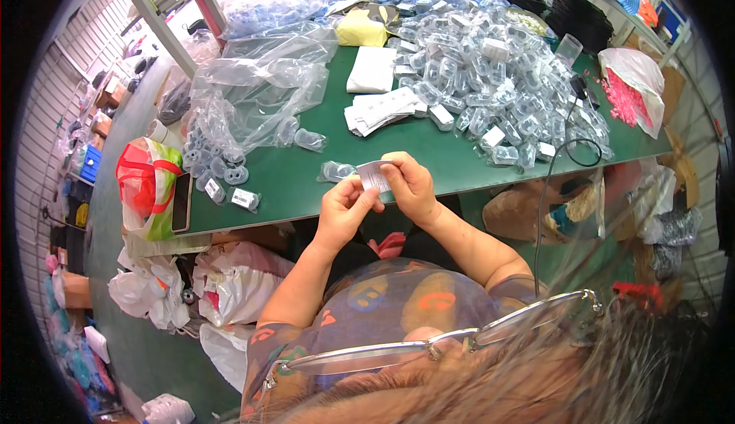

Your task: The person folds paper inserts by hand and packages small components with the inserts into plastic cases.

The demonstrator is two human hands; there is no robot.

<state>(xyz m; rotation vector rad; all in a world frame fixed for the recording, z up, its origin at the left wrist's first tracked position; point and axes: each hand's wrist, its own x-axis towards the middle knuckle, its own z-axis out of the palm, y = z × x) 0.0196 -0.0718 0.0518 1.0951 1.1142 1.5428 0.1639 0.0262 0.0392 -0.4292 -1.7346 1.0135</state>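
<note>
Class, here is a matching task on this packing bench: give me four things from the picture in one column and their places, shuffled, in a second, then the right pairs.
1. small paper card
2. phone
3. pink bits in a bag
4. heap of clear plastic cases

A. table's far right end
B. table's near left edge
C. between both hands
D. middle-right of the table

Pairs: 1-C, 2-B, 3-A, 4-D

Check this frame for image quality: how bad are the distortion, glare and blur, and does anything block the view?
Head view: strong fisheye bend, the green table edge curving and the corners black; lighting even, with glare on the clear bags; left hand, right hand and the small paper slip between them are sharp; blurred glasses and hair crowd the lower edge.
</note>
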